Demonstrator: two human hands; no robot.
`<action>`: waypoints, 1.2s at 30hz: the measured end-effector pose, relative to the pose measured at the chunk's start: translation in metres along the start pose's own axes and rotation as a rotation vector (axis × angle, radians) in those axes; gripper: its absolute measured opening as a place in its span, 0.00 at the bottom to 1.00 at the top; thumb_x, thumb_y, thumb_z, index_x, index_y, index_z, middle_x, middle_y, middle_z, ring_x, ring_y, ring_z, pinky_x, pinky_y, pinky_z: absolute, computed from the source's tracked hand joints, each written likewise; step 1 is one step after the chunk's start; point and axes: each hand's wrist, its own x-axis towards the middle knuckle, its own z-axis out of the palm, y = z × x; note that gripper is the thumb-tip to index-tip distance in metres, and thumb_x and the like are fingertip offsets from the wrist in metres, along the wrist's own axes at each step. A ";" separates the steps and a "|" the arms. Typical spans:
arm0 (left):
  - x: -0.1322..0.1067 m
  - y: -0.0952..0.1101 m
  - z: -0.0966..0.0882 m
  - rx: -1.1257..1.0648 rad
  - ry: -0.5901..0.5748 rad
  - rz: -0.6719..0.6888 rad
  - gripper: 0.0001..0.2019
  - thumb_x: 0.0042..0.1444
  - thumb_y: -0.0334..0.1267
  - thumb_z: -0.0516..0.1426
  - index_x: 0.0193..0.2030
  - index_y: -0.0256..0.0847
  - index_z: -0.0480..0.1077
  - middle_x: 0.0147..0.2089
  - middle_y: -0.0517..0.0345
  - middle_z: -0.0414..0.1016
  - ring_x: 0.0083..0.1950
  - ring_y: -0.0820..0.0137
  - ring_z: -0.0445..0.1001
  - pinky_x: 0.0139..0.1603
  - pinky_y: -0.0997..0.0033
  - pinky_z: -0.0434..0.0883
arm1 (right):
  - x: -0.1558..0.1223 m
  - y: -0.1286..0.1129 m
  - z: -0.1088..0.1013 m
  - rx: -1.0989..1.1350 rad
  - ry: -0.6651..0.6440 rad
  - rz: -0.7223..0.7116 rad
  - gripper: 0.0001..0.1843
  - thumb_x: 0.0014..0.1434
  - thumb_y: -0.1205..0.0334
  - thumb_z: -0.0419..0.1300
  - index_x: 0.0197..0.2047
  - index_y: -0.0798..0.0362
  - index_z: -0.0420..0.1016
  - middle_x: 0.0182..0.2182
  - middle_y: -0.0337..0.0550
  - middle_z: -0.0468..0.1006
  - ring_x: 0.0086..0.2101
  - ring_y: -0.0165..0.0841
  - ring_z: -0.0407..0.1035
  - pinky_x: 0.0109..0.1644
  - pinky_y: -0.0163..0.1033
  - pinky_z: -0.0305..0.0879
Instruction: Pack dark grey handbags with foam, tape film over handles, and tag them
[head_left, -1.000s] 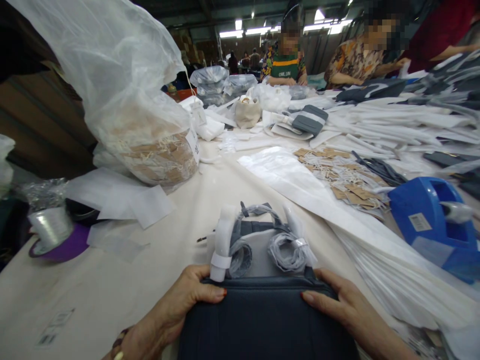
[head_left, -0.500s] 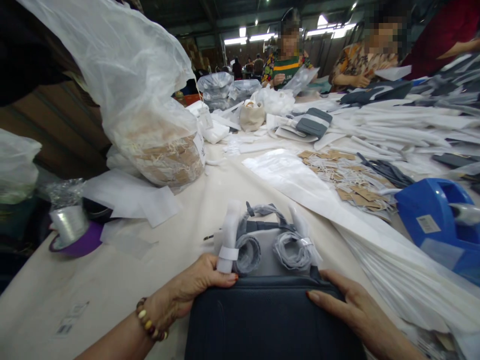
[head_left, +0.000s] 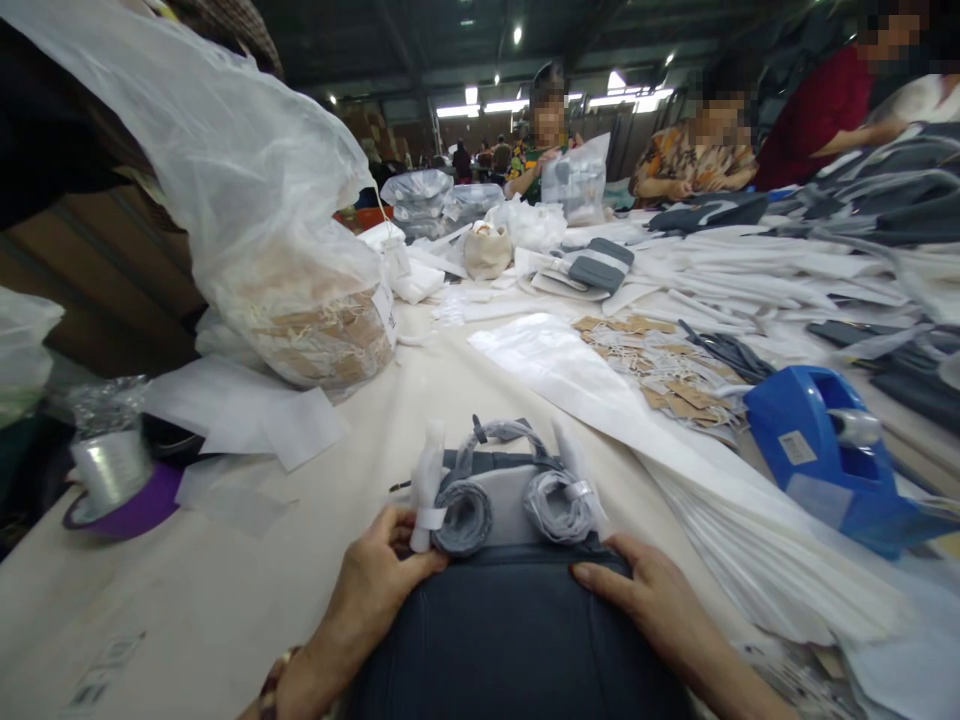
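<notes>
A dark navy bag (head_left: 517,640) lies at the near edge of the table. Grey and white wrapped straps (head_left: 510,490) are coiled at its far end. My left hand (head_left: 375,580) grips the bag's far left corner, thumb on top, fingers curled beside a white wrapped handle (head_left: 427,485). My right hand (head_left: 645,600) rests on the bag's far right edge with its fingers laid over the top.
A big clear plastic sack of brown tags (head_left: 300,300) stands at the left. A blue tape dispenser (head_left: 825,450) sits right, beside loose brown tags (head_left: 675,375) and white sleeves (head_left: 600,380). A foil roll (head_left: 112,465) is at far left. Other people work at the table's far end.
The view tilted and shifted slightly. My left hand slid up towards the white wrapped handle; both hands stay on the bag's far edge.
</notes>
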 end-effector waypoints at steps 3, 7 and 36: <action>-0.030 -0.005 0.018 0.324 0.395 0.499 0.25 0.52 0.36 0.58 0.57 0.36 0.60 0.56 0.40 0.69 0.60 0.52 0.64 0.60 0.53 0.62 | -0.001 0.000 0.001 -0.030 0.020 -0.011 0.22 0.46 0.42 0.54 0.31 0.54 0.72 0.32 0.49 0.78 0.37 0.46 0.70 0.39 0.43 0.59; -0.040 0.013 0.072 0.505 0.121 1.032 0.32 0.55 0.21 0.45 0.67 0.33 0.45 0.63 0.41 0.62 0.67 0.62 0.55 0.63 0.63 0.61 | -0.004 0.002 0.001 -0.016 0.041 -0.059 0.22 0.46 0.42 0.54 0.31 0.55 0.72 0.32 0.49 0.78 0.36 0.45 0.70 0.40 0.44 0.59; 0.084 0.068 0.104 0.966 -0.186 0.437 0.13 0.60 0.30 0.43 0.44 0.38 0.67 0.47 0.47 0.74 0.50 0.62 0.70 0.49 0.66 0.62 | -0.015 -0.007 0.003 -0.039 0.102 -0.001 0.14 0.53 0.52 0.58 0.35 0.54 0.72 0.33 0.46 0.78 0.36 0.40 0.71 0.37 0.38 0.59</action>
